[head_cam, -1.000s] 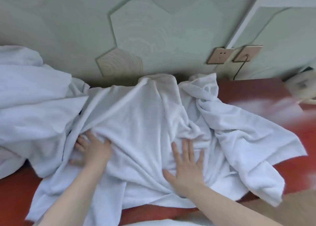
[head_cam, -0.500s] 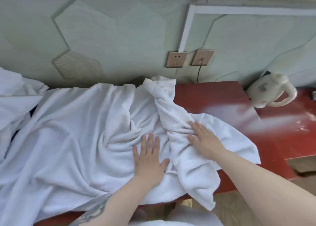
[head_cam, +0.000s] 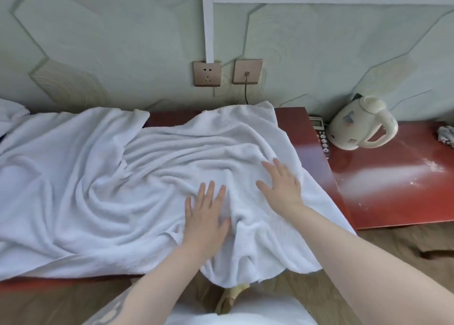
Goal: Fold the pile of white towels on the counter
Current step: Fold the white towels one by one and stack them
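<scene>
A large white towel (head_cam: 103, 177) lies spread and wrinkled over the red counter (head_cam: 317, 157), its near right corner hanging over the front edge. My left hand (head_cam: 205, 214) presses flat on the towel near its front middle, fingers straight. My right hand (head_cam: 282, 187) lies flat on the towel's right part, fingers spread. A bit of another white towel (head_cam: 9, 113) shows at the far left edge.
A cream electric kettle (head_cam: 361, 125) stands on a lower red surface (head_cam: 398, 189) to the right, with a phone (head_cam: 320, 135) beside it and a crumpled cloth (head_cam: 446, 140) at the far right. Two wall sockets (head_cam: 227, 72) sit above the counter's back edge.
The bunched right end of the towel has been spread out flat toward the right. Both hands now lie flat further right, and the view has shifted rightward.
</scene>
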Motion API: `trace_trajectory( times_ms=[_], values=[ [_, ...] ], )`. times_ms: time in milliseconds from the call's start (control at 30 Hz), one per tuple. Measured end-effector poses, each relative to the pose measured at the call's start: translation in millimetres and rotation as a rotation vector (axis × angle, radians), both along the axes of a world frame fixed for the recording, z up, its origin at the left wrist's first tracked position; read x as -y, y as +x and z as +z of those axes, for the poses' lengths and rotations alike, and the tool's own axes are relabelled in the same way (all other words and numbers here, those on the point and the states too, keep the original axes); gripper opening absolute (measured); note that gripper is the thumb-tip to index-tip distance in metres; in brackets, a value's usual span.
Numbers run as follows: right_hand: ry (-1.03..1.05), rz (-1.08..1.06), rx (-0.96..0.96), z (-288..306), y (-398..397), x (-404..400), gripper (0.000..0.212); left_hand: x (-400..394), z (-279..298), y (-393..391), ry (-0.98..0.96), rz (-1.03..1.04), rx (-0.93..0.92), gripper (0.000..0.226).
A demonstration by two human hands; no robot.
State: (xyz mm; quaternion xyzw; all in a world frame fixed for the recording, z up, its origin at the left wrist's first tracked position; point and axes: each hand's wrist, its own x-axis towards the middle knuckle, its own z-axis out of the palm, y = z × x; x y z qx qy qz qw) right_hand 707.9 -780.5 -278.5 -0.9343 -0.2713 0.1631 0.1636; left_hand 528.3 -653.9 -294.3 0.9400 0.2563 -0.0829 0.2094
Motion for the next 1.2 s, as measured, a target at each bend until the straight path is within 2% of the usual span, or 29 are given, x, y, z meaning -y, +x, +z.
trace_trajectory(
  times_ms=[67,133,200,300,333,400,467,567,633,667,733,800,900,1000,1100,1200],
  values=[
    [-0.247,0.202,-0.098,-10.7,13.5,10.9,0.075,19.2,-8.3,7.6,0.012,-0.094,-0.122,0.079],
    [-0.311,0.155,-0.106,-12.6,40.7,23.5,0.076,11.1,-13.5,16.3,0.071,-0.114,-0.218,0.083],
    [-0.253,0.034,-0.103,-4.2,63.9,33.8,0.071,-11.5,-11.4,26.6,0.098,-0.091,-0.249,0.081],
    [0.048,-0.228,-0.009,3.3,60.3,54.9,0.058,-44.4,-0.7,43.0,0.128,-0.020,-0.328,0.069],
    [0.101,-0.326,0.049,1.2,45.0,65.4,0.059,-51.0,3.0,47.7,0.136,0.028,-0.358,0.065],
    [0.121,-0.540,0.058,-7.7,-0.8,93.0,0.075,-52.6,9.7,54.4,0.154,0.111,-0.407,0.059],
    [0.191,-0.726,0.004,-20.3,-46.5,126.0,0.093,-36.9,15.0,53.7,0.194,0.131,-0.336,0.058],
    [0.333,-0.821,-0.048,-28.3,-73.5,155.1,0.111,14.6,18.6,35.8,0.086,0.040,0.124,0.058],
    [0.461,-1.029,-0.138,-27.5,-71.7,151.6,0.126,52.1,16.3,17.5,-0.036,-0.149,0.314,0.053],
    [0.552,-1.192,-0.242,-27.9,-70.6,146.4,0.129,66.2,13.7,8.2,-0.075,-0.261,0.309,0.054],
    [0.744,-1.450,-0.581,-29.5,-74.1,130.3,0.120,79.0,3.6,-8.4,-0.052,-0.483,0.137,0.071],
    [0.724,-1.405,-0.844,-26.7,-89.5,113.0,0.097,74.6,-8.4,-20.2,0.049,-0.596,0.006,0.087],
    [0.504,-1.142,-0.897,-20.4,-115.0,100.5,0.065,64.1,-13.2,-29.7,0.154,-0.497,-0.016,0.093],
    [0.453,-0.895,-0.975,5.0,-128.7,97.0,0.043,56.6,-11.3,-33.5,0.168,-0.352,0.004,0.088],
    [0.698,-0.788,-0.954,43.7,-126.5,95.0,0.031,62.0,-7.8,-35.5,0.058,-0.308,0.072,0.093],
    [0.897,-0.657,-1.023,82.2,-119.1,93.4,0.026,71.1,7.0,-33.5,-0.207,-0.290,0.143,0.110]
  ],
)
